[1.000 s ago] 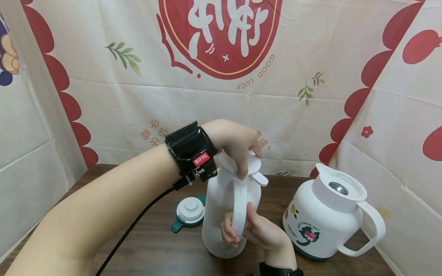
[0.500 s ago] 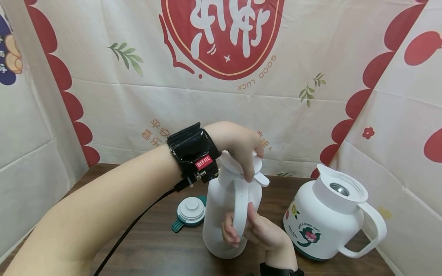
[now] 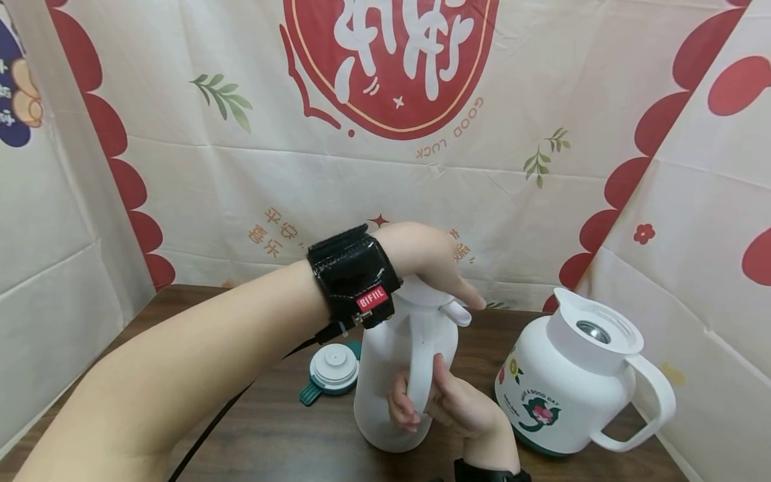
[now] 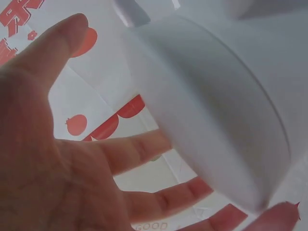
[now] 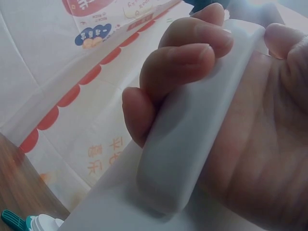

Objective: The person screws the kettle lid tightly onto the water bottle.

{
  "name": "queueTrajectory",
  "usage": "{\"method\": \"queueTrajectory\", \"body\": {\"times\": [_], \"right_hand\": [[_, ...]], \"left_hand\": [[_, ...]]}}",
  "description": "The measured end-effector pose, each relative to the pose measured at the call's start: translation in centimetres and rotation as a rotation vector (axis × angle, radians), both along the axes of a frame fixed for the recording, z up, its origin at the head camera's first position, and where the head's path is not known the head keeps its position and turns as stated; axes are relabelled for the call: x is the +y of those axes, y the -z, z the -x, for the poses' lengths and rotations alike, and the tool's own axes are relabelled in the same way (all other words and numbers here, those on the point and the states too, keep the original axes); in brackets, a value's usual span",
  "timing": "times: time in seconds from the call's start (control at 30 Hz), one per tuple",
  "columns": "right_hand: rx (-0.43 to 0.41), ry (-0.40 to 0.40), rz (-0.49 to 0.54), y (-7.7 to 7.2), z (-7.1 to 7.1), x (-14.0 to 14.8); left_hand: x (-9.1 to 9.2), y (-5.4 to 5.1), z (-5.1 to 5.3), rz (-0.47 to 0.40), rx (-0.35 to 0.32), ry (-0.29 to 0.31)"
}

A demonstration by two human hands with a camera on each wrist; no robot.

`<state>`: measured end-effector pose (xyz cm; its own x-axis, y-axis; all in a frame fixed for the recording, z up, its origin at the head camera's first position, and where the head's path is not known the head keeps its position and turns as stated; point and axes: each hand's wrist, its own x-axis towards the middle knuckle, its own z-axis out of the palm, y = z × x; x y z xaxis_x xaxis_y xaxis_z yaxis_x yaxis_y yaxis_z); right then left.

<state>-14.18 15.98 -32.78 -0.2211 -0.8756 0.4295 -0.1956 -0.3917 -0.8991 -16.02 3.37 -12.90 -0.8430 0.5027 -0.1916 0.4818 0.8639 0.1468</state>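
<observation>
A tall white vacuum jug (image 3: 381,381) stands upright on the table, its handle (image 3: 421,358) toward me. My right hand (image 3: 462,402) grips that handle with curled fingers, as the right wrist view also shows. Over the jug's white lid (image 3: 421,293) reaches my left hand (image 3: 424,253), its thumb spread away beside the lid's lever (image 3: 456,312). In the left wrist view the fingers (image 4: 139,149) are spread and fairly straight along the far rim of the lid. Whether all fingertips touch the lid cannot be seen.
To the right stands a second white jug (image 3: 563,381) with printed fruit and a metal stopper in its top. A white-and-green stopper (image 3: 333,368) lies left of the tall jug on the wooden table (image 3: 271,428). Printed cloth (image 3: 373,181) hangs behind and on both sides.
My left hand has loosened from the lid; its thumb has swung out to the right past the lever, and its wrist has shifted right and slightly down. The right hand keeps its hold.
</observation>
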Motion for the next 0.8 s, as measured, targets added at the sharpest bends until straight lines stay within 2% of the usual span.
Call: {"method": "queueTrajectory", "body": {"times": [0.13, 0.27, 0.4, 0.8], "right_hand": [[0.0, 0.007, 0.007, 0.0, 0.0, 0.0], [0.001, 0.007, 0.005, 0.1, 0.0, 0.1], [0.001, 0.008, 0.002, 0.2, 0.0, 0.1], [0.022, 0.0, 0.012, 0.3, 0.0, -0.1]], "left_hand": [[0.3, 0.3, -0.2, 0.018, 0.022, 0.007], [0.7, 0.7, -0.4, 0.048, 0.081, 0.031], [0.9, 0.9, -0.7, 0.082, 0.125, 0.019], [1.2, 1.1, -0.9, 0.13, 0.178, 0.042]]}}
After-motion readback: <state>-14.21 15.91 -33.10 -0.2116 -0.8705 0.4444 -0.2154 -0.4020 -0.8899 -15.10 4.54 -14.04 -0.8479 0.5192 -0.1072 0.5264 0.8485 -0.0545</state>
